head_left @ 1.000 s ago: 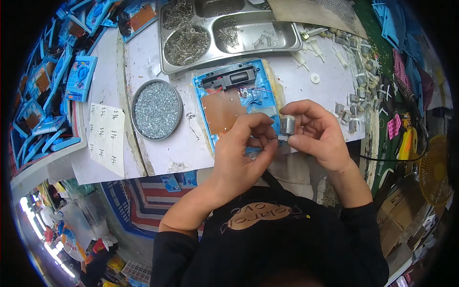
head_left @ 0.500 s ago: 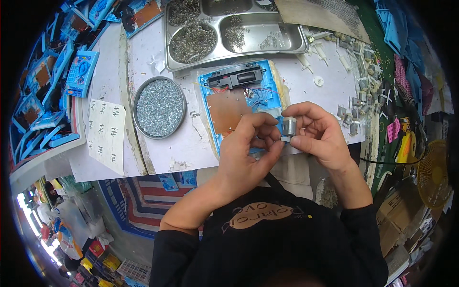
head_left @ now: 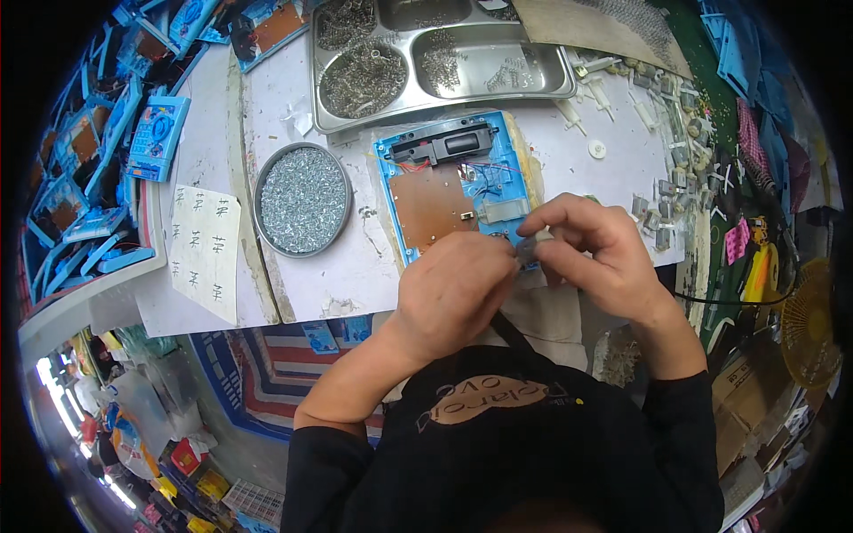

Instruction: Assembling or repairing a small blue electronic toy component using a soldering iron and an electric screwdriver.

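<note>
Close together at the near right corner of a blue plastic casing (head_left: 506, 129), my two hands meet on a small grey metal motor (head_left: 526, 254), only partly visible between the fingers. My right hand (head_left: 593, 253) pinches it between thumb and forefinger. My left hand (head_left: 458, 284) is closed with its back up, its fingertips against the motor and mostly hidden. The casing lies open, showing a brown circuit board (head_left: 426, 209), a black speaker-like unit (head_left: 442, 145) across the top, thin wires and a pale rectangular piece (head_left: 504, 210).
Left of the casing stands a round dish of small screws (head_left: 303, 200). A steel compartment tray (head_left: 426, 105) with springs sits behind it. Loose motors (head_left: 662, 213) and white plastic parts lie at right. Blue casings (head_left: 98, 222) are piled at far left, beside a paper sheet (head_left: 204, 249).
My left hand has turned over, its back now up and its fingers tucked out of sight. The motor has been tilted and lowered slightly between my hands, and is now mostly covered.
</note>
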### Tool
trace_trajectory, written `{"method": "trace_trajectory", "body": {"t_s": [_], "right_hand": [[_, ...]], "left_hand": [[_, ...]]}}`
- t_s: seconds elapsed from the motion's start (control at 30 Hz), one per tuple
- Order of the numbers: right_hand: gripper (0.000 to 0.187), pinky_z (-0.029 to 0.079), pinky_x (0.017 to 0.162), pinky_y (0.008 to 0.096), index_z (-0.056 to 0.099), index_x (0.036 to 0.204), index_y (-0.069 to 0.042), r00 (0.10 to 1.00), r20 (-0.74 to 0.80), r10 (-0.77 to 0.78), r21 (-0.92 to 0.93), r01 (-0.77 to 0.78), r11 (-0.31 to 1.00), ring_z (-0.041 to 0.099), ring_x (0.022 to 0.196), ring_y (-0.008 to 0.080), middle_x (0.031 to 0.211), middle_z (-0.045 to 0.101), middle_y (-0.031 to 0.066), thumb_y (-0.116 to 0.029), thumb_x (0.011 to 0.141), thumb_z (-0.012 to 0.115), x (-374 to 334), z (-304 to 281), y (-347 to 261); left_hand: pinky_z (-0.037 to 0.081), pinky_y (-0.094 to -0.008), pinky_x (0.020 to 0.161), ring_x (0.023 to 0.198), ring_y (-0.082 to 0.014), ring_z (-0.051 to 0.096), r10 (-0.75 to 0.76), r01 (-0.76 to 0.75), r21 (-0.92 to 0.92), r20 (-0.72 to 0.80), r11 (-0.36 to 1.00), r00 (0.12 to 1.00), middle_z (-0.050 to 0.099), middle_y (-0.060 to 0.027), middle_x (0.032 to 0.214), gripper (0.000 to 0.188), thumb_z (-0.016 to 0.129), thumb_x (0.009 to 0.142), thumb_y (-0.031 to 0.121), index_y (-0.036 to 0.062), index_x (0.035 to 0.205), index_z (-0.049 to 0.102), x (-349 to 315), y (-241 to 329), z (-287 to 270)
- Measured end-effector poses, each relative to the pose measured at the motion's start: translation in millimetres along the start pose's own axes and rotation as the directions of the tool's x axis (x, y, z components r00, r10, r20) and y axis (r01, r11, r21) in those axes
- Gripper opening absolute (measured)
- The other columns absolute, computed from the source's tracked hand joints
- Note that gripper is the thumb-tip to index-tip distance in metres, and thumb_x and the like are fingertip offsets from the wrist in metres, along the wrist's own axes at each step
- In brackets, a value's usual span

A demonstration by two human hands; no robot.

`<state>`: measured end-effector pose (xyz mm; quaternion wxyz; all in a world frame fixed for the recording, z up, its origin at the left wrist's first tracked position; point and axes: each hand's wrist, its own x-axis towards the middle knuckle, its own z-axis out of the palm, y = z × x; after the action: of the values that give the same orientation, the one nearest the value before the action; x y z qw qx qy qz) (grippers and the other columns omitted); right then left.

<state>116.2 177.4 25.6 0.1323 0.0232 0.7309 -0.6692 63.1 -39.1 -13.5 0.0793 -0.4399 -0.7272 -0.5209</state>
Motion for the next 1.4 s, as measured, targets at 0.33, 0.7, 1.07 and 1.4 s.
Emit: {"method": "trace_trajectory", "body": {"t_s": [0.33, 0.7, 1.07, 1.4], "right_hand": [[0.034, 0.050, 0.057, 0.0306, 0.068, 0.109, -0.004, 0.806, -0.011, -0.591, -0.312, 0.559, 0.768, 0.064, 0.064, 0.0189, 0.089, 0.070, 0.0069, -0.008, 0.079, 0.084, 1, 9, 19], [0.043, 0.054, 0.063, 0.0377, 0.065, 0.107, -0.006, 0.711, 0.152, -0.687, -0.492, 0.657, 0.571, 0.066, 0.076, 0.0306, 0.094, 0.069, 0.0112, -0.001, 0.068, 0.083, -2, 6, 11], [0.042, 0.056, 0.068, 0.0368, 0.067, 0.106, -0.004, 0.715, 0.124, -0.688, -0.481, 0.650, 0.588, 0.069, 0.083, 0.0306, 0.099, 0.070, 0.0131, 0.004, 0.068, 0.083, 4, 1, 18], [0.031, 0.056, 0.071, 0.0326, 0.071, 0.109, -0.002, 0.853, -0.091, -0.513, -0.332, 0.460, 0.824, 0.070, 0.082, 0.0229, 0.098, 0.073, 0.0116, 0.003, 0.079, 0.077, 3, -15, 36]], "left_hand": [[0.057, -0.0359, 0.077, 0.091, -0.0284, 0.072, -0.303, 0.273, -0.391, -0.015, 0.879, 0.953, 0.073, -0.0169, 0.102, 0.021, 0.075, 0.082, -0.008, 0.0000, 0.098, 0.065, -5, 0, 2], [0.053, -0.0374, 0.090, 0.105, -0.0307, 0.064, -0.206, 0.202, -0.239, 0.010, 0.950, 0.979, 0.063, -0.0178, 0.117, 0.022, 0.077, 0.080, -0.003, 0.0015, 0.098, 0.065, -14, 0, 1], [0.053, -0.0331, 0.080, 0.095, -0.0247, 0.064, -0.232, 0.224, -0.175, -0.029, 0.959, 0.972, 0.063, -0.0152, 0.112, 0.022, 0.083, 0.076, -0.002, 0.0024, 0.093, 0.071, -13, -4, -3], [0.048, -0.0403, 0.088, 0.108, -0.0276, 0.058, -0.205, 0.184, 0.288, 0.046, 0.940, 0.978, 0.054, -0.0158, 0.116, 0.039, 0.086, 0.071, 0.007, 0.0035, 0.107, 0.069, 36, -33, -18]]}}
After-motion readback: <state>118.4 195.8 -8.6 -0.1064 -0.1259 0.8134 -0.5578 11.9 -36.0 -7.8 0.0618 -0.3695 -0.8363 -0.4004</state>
